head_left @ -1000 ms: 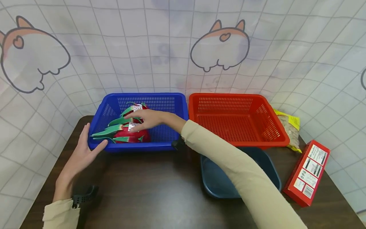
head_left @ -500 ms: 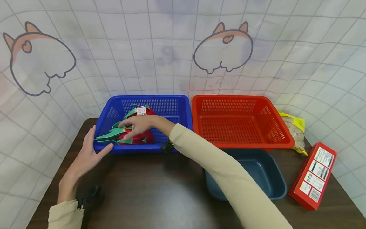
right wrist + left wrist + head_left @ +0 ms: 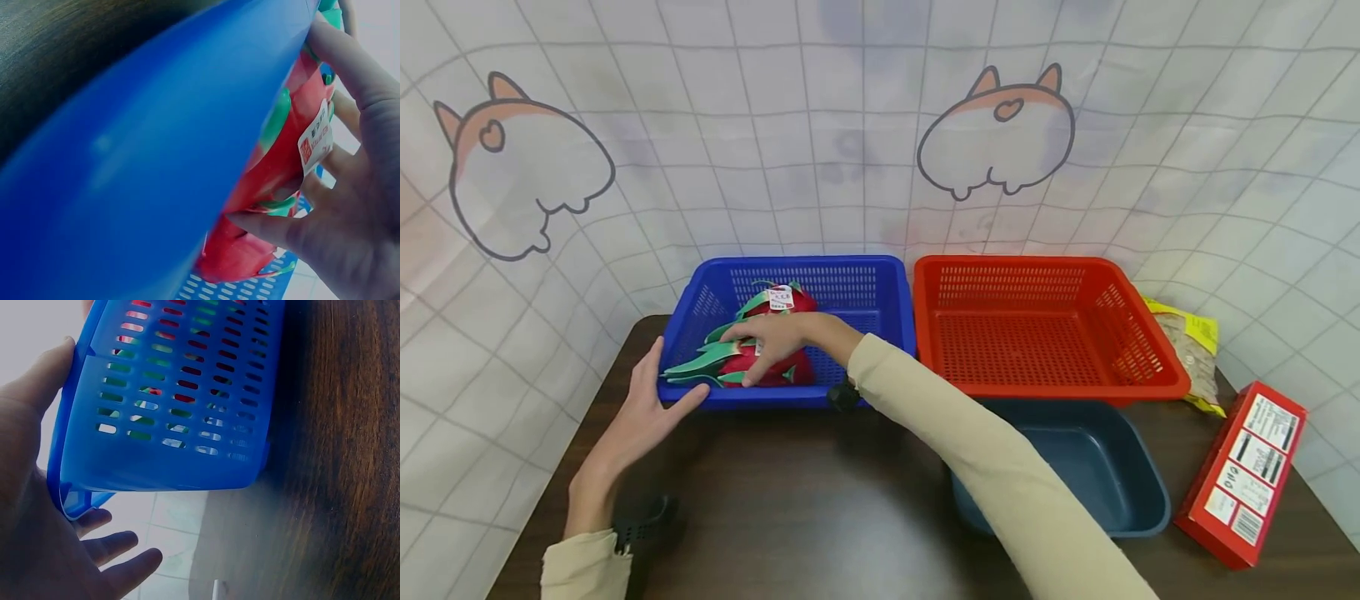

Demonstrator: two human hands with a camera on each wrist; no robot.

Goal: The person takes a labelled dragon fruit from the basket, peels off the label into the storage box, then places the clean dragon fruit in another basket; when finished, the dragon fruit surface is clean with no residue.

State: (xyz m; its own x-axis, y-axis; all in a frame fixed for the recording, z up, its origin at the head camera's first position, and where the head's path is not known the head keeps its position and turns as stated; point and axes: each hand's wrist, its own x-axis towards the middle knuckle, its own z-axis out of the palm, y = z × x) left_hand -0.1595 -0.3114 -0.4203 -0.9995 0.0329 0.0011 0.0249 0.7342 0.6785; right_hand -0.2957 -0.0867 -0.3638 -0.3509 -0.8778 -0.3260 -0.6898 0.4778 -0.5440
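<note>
A blue plastic basket (image 3: 797, 265) holds red dragon fruits with green scales and white labels. My right hand (image 3: 778, 335) reaches over its front rim onto the nearest dragon fruit (image 3: 793, 372). In the right wrist view, the thumb lies on one side of this labelled dragon fruit (image 3: 300, 131) and the fingers curl over the other. Another dragon fruit (image 3: 802, 301) lies behind, partly hidden by that hand. At the basket's front left corner, my left hand (image 3: 642, 412) rests with thumb and fingers spread. The left wrist view shows its thumb on the rim and fingers stretched below the corner.
A red plastic basket (image 3: 1052, 389) stands right beside the blue one. In front of it is a dark blue tub (image 3: 1131, 475), partly covered by my right sleeve. A yellow-topped bag (image 3: 1197, 346) and a red box (image 3: 1243, 475) lie at the right. A tiled curtain (image 3: 850, 125) hangs behind.
My right hand has lowered onto the nearest dragon fruit and its thumb has come round the near side. The left hand stays at the basket corner. The whole view has shifted slightly.
</note>
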